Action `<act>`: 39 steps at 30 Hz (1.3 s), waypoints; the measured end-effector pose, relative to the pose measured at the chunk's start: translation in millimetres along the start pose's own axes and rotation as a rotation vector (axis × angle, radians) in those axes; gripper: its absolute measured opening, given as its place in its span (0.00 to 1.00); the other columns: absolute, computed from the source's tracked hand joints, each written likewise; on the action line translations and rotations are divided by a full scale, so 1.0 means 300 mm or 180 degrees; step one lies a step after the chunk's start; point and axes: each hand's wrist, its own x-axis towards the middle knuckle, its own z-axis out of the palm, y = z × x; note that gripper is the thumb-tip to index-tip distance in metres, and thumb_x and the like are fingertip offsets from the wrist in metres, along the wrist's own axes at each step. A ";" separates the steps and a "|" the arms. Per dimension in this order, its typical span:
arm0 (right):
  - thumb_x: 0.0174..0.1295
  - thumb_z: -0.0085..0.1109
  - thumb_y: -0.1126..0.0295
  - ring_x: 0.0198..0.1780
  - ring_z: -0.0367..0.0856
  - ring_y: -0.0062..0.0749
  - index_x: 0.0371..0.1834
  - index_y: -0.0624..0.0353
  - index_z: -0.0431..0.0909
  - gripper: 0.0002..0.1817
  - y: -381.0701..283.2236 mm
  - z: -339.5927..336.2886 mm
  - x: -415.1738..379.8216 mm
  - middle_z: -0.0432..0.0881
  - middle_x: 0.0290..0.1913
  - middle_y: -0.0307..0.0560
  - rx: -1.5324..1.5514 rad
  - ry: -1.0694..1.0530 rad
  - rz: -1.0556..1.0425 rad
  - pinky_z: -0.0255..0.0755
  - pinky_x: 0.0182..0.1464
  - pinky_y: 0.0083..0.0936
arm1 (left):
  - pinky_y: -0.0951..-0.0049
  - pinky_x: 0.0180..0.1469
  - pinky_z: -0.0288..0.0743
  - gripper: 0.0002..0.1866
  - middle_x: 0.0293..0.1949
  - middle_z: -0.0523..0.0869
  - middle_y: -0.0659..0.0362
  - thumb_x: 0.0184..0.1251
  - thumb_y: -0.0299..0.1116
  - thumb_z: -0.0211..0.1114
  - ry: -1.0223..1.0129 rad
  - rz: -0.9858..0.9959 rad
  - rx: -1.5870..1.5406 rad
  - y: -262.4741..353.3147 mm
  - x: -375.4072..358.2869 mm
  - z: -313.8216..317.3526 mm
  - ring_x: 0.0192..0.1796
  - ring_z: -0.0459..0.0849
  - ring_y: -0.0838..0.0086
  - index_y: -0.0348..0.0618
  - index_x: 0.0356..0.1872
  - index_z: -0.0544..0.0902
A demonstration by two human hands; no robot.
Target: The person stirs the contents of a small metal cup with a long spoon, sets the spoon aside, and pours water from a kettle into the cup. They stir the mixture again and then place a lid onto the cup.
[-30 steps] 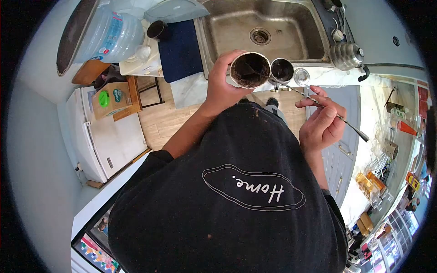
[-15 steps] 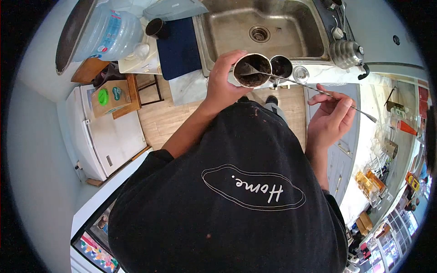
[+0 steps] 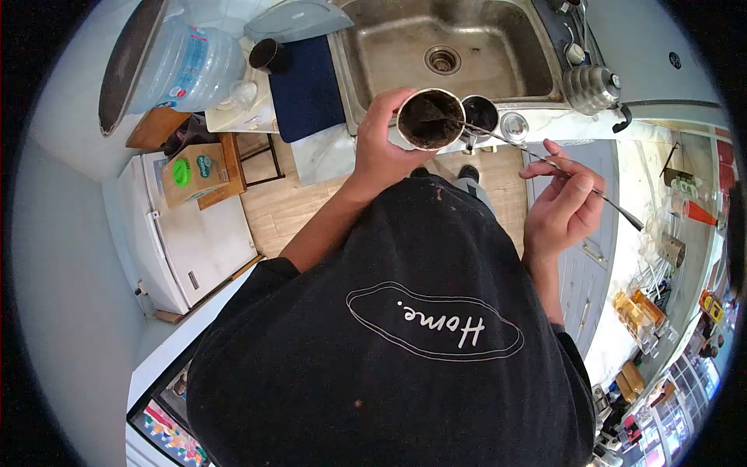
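Note:
My left hand [image 3: 381,140] is wrapped round the side of a light-rimmed cup [image 3: 429,149], its mouth facing up toward me. Dark brown, grainy-looking stuff [image 3: 424,128] coats or fills the inside. Between the thumb and fingers of my right hand [image 3: 564,202] is a long-handled metal bar spoon [image 3: 498,135] with a twisted shaft. It slants leftward over the cup's rim, and its bowl end is mostly lost in the dark contents. Just right of the cup stands a metal pitcher [image 3: 493,103] with a dark interior, partly crossed by the spoon shaft in this view.
Beyond the cup lies a steel sink [image 3: 389,54] with a drain. A small round metal piece [image 3: 513,126] and a ridged kettle [image 3: 590,89] are on the right. At left are a dark blue mat [image 3: 307,93], a black cup [image 3: 267,56] and a large water bottle [image 3: 206,66].
The spoon's bowl, plainly visible against the cup's inner left side before, now shows less within the dark contents. My right hand has shifted slightly left and down with the spoon.

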 end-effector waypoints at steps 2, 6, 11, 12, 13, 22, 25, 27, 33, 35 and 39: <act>0.84 0.39 0.64 0.29 0.87 0.42 0.46 0.68 0.71 0.16 0.019 0.000 -0.004 0.82 0.37 0.57 -0.0178 -0.0111 -0.0221 0.78 0.64 0.55 | 0.62 0.62 0.78 0.42 0.57 0.84 0.51 0.38 0.30 0.88 0.0013 0.0049 -0.0034 -0.002 0.000 0.001 0.60 0.84 0.57 0.43 0.61 0.77; 0.84 0.38 0.65 0.28 0.87 0.42 0.45 0.68 0.70 0.16 0.033 0.002 -0.004 0.81 0.37 0.57 -0.0321 -0.0354 -0.0400 0.78 0.64 0.56 | 0.62 0.62 0.77 0.43 0.57 0.84 0.51 0.38 0.30 0.88 -0.0031 0.0040 -0.0022 -0.006 -0.007 -0.005 0.60 0.84 0.57 0.43 0.61 0.77; 0.84 0.37 0.65 0.28 0.86 0.42 0.44 0.67 0.70 0.16 0.038 0.019 -0.020 0.81 0.36 0.56 -0.0206 -0.0267 -0.0199 0.77 0.65 0.57 | 0.62 0.62 0.77 0.42 0.58 0.83 0.51 0.38 0.30 0.88 0.0032 0.0000 -0.0068 -0.005 -0.016 -0.015 0.60 0.84 0.56 0.43 0.61 0.77; 0.84 0.37 0.65 0.28 0.86 0.41 0.44 0.67 0.70 0.16 0.032 0.022 -0.024 0.81 0.36 0.56 -0.0157 -0.0242 -0.0133 0.77 0.65 0.57 | 0.62 0.62 0.77 0.42 0.57 0.84 0.51 0.38 0.30 0.88 0.0046 0.0024 -0.0056 -0.002 -0.017 -0.016 0.60 0.85 0.56 0.43 0.61 0.77; 0.84 0.37 0.65 0.27 0.86 0.41 0.44 0.67 0.70 0.16 0.021 0.029 -0.026 0.81 0.36 0.56 -0.0045 -0.0227 -0.0064 0.78 0.65 0.57 | 0.62 0.62 0.78 0.42 0.57 0.84 0.51 0.38 0.30 0.88 0.0058 0.0047 -0.0043 0.001 -0.017 -0.018 0.59 0.85 0.56 0.43 0.61 0.77; 0.84 0.39 0.62 0.30 0.86 0.42 0.47 0.67 0.70 0.17 0.032 -0.018 -0.008 0.84 0.39 0.62 0.0754 0.0244 0.0608 0.85 0.43 0.39 | 0.64 0.65 0.78 0.42 0.59 0.83 0.51 0.44 0.32 0.88 -0.0235 -0.0055 0.0227 0.021 -0.013 -0.036 0.62 0.84 0.64 0.40 0.64 0.75; 0.84 0.41 0.61 0.29 0.85 0.42 0.46 0.64 0.71 0.16 0.076 -0.066 -0.003 0.81 0.32 0.55 0.1080 0.0284 0.0753 0.82 0.55 0.50 | 0.64 0.64 0.78 0.42 0.59 0.84 0.51 0.44 0.32 0.88 -0.0308 -0.0098 0.0267 0.025 -0.022 -0.043 0.61 0.85 0.64 0.40 0.64 0.76; 0.84 0.41 0.61 0.30 0.85 0.42 0.46 0.64 0.72 0.16 0.085 -0.093 -0.005 0.82 0.30 0.55 0.1251 0.0356 0.0982 0.80 0.59 0.52 | 0.64 0.64 0.78 0.42 0.58 0.84 0.51 0.44 0.32 0.88 -0.0340 -0.0196 0.0196 0.019 -0.032 -0.044 0.61 0.85 0.63 0.40 0.64 0.75; 0.85 0.40 0.60 0.31 0.85 0.41 0.46 0.63 0.72 0.17 0.112 -0.212 0.008 0.85 0.31 0.58 0.1035 0.0624 0.0999 0.81 0.57 0.49 | 0.63 0.65 0.77 0.43 0.58 0.85 0.52 0.46 0.31 0.87 -0.0444 -0.0509 0.0128 -0.002 -0.055 -0.042 0.61 0.85 0.64 0.40 0.65 0.75; 0.85 0.39 0.61 0.33 0.86 0.42 0.47 0.64 0.73 0.17 0.115 -0.244 0.013 0.86 0.32 0.59 0.0709 0.0694 0.0924 0.81 0.56 0.49 | 0.63 0.66 0.77 0.43 0.58 0.85 0.52 0.47 0.31 0.87 -0.0443 -0.0618 0.0090 -0.021 -0.066 -0.035 0.61 0.85 0.65 0.40 0.66 0.74; 0.84 0.38 0.63 0.35 0.87 0.42 0.49 0.65 0.74 0.17 0.140 -0.263 0.003 0.86 0.33 0.58 0.0065 0.0611 0.0653 0.80 0.55 0.46 | 0.62 0.64 0.78 0.42 0.57 0.85 0.52 0.46 0.32 0.87 -0.0441 -0.0697 -0.0038 -0.042 -0.068 -0.025 0.60 0.86 0.64 0.40 0.65 0.75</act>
